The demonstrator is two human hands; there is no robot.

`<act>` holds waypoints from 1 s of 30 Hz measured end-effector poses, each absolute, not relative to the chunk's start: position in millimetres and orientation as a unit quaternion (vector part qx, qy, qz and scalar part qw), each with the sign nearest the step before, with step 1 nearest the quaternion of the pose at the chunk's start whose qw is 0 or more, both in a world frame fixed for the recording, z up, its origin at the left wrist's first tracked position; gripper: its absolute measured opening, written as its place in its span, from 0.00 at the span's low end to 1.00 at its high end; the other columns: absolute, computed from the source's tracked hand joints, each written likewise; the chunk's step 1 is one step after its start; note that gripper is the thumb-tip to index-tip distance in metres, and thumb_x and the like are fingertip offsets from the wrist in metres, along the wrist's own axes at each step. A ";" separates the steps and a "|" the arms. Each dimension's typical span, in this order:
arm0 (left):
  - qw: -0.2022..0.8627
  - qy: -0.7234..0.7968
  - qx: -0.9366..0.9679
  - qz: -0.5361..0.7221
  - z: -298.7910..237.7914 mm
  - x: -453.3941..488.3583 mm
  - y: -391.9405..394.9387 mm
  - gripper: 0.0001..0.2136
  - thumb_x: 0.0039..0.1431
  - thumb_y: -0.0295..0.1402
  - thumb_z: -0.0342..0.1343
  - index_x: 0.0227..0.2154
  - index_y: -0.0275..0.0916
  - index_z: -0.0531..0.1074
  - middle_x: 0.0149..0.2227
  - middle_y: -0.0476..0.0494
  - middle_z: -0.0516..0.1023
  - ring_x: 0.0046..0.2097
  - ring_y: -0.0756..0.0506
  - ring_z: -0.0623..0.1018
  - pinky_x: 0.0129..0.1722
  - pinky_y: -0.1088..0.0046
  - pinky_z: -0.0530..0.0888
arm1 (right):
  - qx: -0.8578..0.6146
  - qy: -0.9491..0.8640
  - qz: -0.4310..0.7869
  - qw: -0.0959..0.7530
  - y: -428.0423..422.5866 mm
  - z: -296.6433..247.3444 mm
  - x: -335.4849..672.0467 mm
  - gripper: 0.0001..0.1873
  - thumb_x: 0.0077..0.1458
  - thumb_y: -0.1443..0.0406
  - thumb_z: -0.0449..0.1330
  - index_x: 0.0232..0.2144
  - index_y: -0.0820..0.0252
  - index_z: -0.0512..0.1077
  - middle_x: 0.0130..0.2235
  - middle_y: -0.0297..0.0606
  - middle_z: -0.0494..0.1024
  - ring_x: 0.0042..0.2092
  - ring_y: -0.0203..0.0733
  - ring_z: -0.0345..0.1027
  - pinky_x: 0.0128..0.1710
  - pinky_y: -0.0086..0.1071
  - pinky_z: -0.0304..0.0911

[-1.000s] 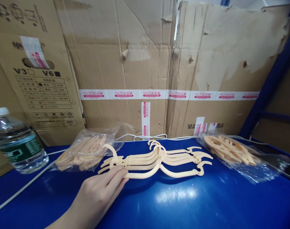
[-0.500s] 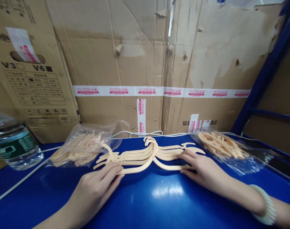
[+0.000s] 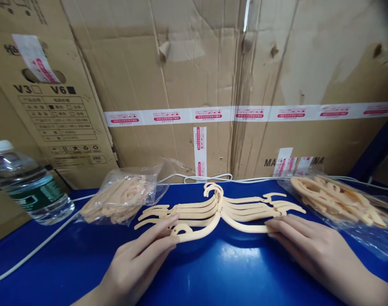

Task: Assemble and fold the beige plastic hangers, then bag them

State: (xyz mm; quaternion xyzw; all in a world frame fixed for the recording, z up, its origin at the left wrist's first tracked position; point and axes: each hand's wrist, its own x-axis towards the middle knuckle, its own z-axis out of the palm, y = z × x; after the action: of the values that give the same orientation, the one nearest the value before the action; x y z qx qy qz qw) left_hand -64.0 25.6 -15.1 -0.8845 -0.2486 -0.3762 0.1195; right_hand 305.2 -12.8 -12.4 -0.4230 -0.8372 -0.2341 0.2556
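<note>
Several beige folding clothes hangers lie side by side on the blue tabletop (image 3: 213, 272), arms spread and hooks bunched at the middle. Nearest me is the front hanger (image 3: 205, 231). Its left arm end is pinched by my left hand (image 3: 139, 259), where a small curved piece sticks up by the fingers. Its right arm end is in the fingers of my right hand (image 3: 315, 246). Behind it, the other hangers (image 3: 200, 208) form a row with their tips fanned out at both sides. My fingertips partly hide the front hanger's ends.
A clear plastic bag of hanger parts (image 3: 120, 195) lies at left, and another opened bag of parts (image 3: 340, 199) at right. A water bottle (image 3: 34, 187) stands far left. A white cable (image 3: 31, 259) crosses the table. Taped cardboard boxes (image 3: 168, 85) rise behind.
The view has shifted left and closer. The curved piece at the left arm of the front hanger, raised before, now sits lower by my left fingers. Both hands stay at the arm ends.
</note>
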 end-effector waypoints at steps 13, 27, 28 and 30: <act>0.012 -0.282 -0.868 -0.408 -7.4 -59.1 26.3 0.06 0.60 0.24 0.53 0.36 0.41 0.72 0.44 0.48 0.81 0.45 0.49 0.81 0.48 0.80 0.75 | -0.441 -0.809 -0.304 0.242 -16.9 -14.4 306.0 0.13 0.60 0.70 0.49 0.43 0.60 0.71 0.52 0.54 0.72 0.40 0.52 0.77 0.29 0.38 0.73; -0.407 -0.415 -0.672 -0.459 -6.3 -47.4 20.0 0.09 0.56 0.35 0.61 0.39 0.42 0.74 0.39 0.44 0.81 0.40 0.43 0.82 0.37 0.72 0.80 | -0.513 -0.607 0.399 0.458 -13.3 -5.6 291.5 0.19 0.53 0.54 0.63 0.43 0.58 0.75 0.33 0.39 0.77 0.33 0.39 0.70 0.35 0.33 0.69; -0.431 -0.416 -0.655 -0.461 -6.7 -46.6 19.3 0.10 0.56 0.36 0.61 0.41 0.42 0.74 0.40 0.44 0.81 0.39 0.44 0.82 0.38 0.72 0.80 | -0.509 -0.589 0.415 0.471 -12.9 -6.6 291.1 0.19 0.53 0.54 0.63 0.42 0.58 0.75 0.30 0.36 0.75 0.30 0.36 0.67 0.32 0.31 0.67; -0.448 -0.406 -0.649 -0.462 -7.0 -44.2 18.0 0.11 0.55 0.35 0.61 0.42 0.42 0.74 0.39 0.45 0.81 0.36 0.45 0.82 0.37 0.72 0.80 | -0.494 -0.560 0.449 0.491 -13.3 -9.4 288.9 0.18 0.53 0.54 0.63 0.42 0.59 0.75 0.25 0.32 0.70 0.27 0.34 0.61 0.29 0.28 0.62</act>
State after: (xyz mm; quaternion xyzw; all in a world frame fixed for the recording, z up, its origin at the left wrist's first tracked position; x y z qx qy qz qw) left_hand -44.2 18.0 -7.0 -0.6493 -0.4056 -0.4621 -0.4476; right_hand 288.9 -13.3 -9.4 -0.4940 -0.5597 0.4494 0.4906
